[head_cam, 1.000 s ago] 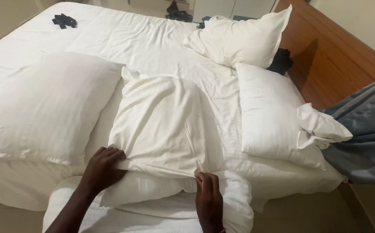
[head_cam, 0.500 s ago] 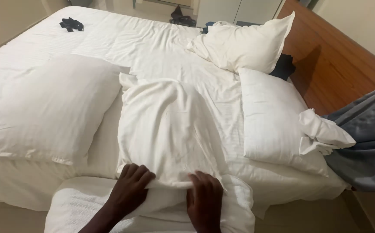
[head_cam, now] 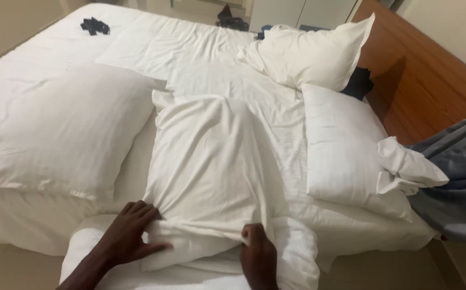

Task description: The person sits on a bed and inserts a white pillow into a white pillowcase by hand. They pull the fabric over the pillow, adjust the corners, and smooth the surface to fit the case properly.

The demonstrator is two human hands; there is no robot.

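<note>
Closest to the camera, both hands are bunching the open end of a white striped pillowcase [head_cam: 211,166] that lies lengthwise across the near edge of the bed. The left hand [head_cam: 131,231] has its fingers spread and pressed down on the gathered fabric, thumb hooked under the hem — more pinning than gripping, I'd say. The right hand [head_cam: 257,252] is curled into a closed fist around the other corner of that opening, knuckles up. The case looks filled out, so the grip at the open end is probably there to keep the stuffing from sliding back out.

Underneath the hands there's a folded white towel or duvet [head_cam: 292,258] sitting at the bed's edge, acting as a kind of ledge.

Left of the pillowcase, a big plump pillow [head_cam: 61,129] lies flat. To the right, another pillow [head_cam: 346,150] with a loose flap of case hanging off its end, touching a grey blanket [head_cam: 458,182].

Further back — a third pillow [head_cam: 313,53] propped against the wooden headboard [head_cam: 426,75], and a small dark bundle of cloth [head_cam: 95,25] on the sheet at the far corner.
</note>
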